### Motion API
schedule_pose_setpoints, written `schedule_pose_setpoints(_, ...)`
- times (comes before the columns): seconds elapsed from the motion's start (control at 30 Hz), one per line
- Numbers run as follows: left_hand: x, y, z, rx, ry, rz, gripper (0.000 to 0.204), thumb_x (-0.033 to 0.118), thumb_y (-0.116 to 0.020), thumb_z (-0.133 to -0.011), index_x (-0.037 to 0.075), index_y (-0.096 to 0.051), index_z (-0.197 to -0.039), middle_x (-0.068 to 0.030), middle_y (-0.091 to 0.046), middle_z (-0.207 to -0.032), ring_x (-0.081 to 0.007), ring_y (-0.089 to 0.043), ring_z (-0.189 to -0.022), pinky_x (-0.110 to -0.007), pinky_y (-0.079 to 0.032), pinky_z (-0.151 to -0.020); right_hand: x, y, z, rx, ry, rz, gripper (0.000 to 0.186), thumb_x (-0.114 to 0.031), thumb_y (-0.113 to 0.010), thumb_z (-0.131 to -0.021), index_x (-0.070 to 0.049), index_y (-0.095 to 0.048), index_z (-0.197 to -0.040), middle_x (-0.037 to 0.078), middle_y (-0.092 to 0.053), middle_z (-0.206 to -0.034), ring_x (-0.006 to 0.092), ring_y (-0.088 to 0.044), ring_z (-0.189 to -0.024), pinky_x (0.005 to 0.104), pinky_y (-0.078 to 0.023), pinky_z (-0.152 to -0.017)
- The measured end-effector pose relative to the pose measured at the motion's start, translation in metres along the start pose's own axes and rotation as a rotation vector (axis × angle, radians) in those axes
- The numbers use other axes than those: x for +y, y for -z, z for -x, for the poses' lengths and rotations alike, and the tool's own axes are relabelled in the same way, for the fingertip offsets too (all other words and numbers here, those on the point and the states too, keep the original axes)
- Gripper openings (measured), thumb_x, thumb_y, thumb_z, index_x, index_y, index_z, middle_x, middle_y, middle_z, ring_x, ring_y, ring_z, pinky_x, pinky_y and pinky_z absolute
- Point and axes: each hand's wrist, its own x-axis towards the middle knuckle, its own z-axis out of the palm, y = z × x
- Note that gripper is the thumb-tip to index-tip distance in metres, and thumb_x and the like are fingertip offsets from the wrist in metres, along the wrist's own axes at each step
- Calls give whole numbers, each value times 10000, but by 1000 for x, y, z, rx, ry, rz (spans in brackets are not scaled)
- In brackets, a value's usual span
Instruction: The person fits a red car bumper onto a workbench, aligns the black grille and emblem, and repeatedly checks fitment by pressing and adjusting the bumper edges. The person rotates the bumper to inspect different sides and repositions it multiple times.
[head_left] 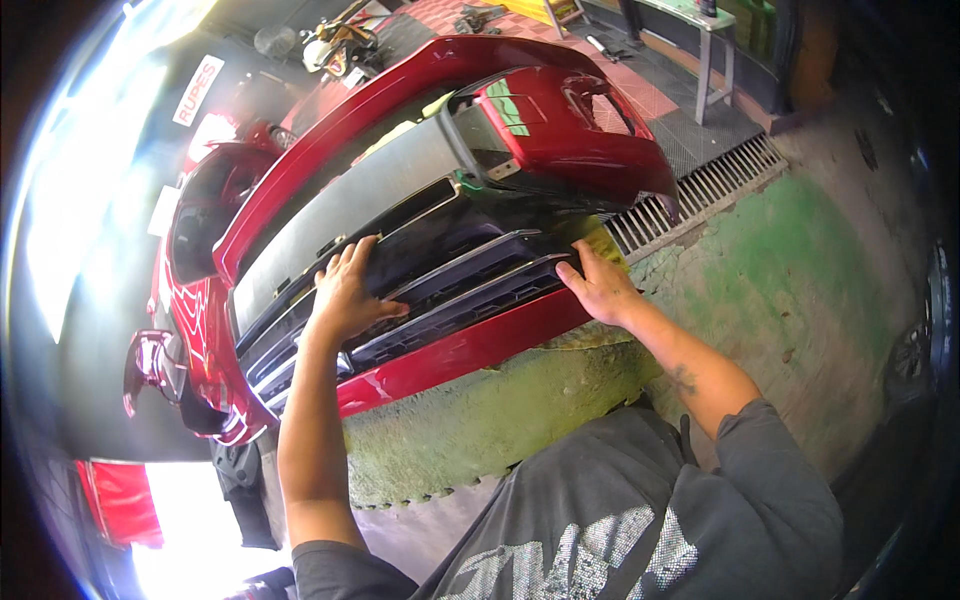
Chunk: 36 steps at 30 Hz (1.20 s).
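A large red car bumper (450, 357) lies in front of me, and a dark grille (478, 262) with several long slats sits within its opening. My left hand (345, 290) rests on the left-middle part of the grille, its fingers stretched toward the grille's upper edge and its thumb spread out over the slats. At the right end of the grille, my right hand (602, 288) touches with thumb and fingers apart. Part of its fingertips is hard to make out against the dark trim. A flat grey panel (365, 205) spans the area behind the grille.
A metal floor grate (700, 195) runs beyond the bumper's right end, beside worn green concrete (780, 270). Farther back are a motorcycle (340, 50) and a bench with pale legs (706, 70). Red body parts (200, 310) extend on the left.
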Motion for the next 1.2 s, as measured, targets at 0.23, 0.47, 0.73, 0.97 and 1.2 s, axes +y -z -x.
schedule_pose_setpoints(0.23,18,-9,26,217,99,-137,1140,486,-961,-675,286,-376,-1633,-159,-458,-1572,-385,-407,-1490,-644,-286,-1219,17,4,-6,48,92,-210,787,-597,-565,-1031,43,-509,-1487,303,-614,-1434,443,-568,-1371,454,-434,-1147)
schedule_pose_setpoints(0.47,27,-133,146,1057,550,530,384,255,-844,-896,57,-722,-1203,-133,-657,-1233,-302,-593,-1184,-427,-450,-1041,24,-3,-8,67,45,-149,884,-620,-595,-1019,107,-481,-1508,329,-539,-1516,434,-494,-1454,436,-369,-1209)
schedule_pose_setpoints(0.73,-15,-219,264,1018,1217,1571,270,339,-673,-1053,92,-673,-1162,-13,-656,-999,-134,-624,-859,-291,-494,-759,39,-15,-11,215,64,-138,832,-602,-621,-1020,91,-524,-1471,309,-591,-1459,396,-554,-1393,421,-409,-1167)
schedule_pose_setpoints(0.97,-21,-234,266,948,1224,1826,268,338,-676,-1047,90,-667,-1148,-34,-664,-985,-164,-653,-840,-311,-511,-728,44,-12,28,367,72,-178,568,-448,-680,-1038,-25,-570,-1402,195,-663,-1285,290,-636,-1174,406,-482,-1028)
schedule_pose_setpoints(1.2,-40,-249,273,757,893,1984,215,291,-666,-1068,90,-696,-998,-2,-663,-806,-119,-627,-725,-295,-514,-700,61,-19,127,522,30,-5,498,-309,-689,-1025,-45,-558,-1427,136,-610,-1381,272,-580,-1251,419,-452,-1031)
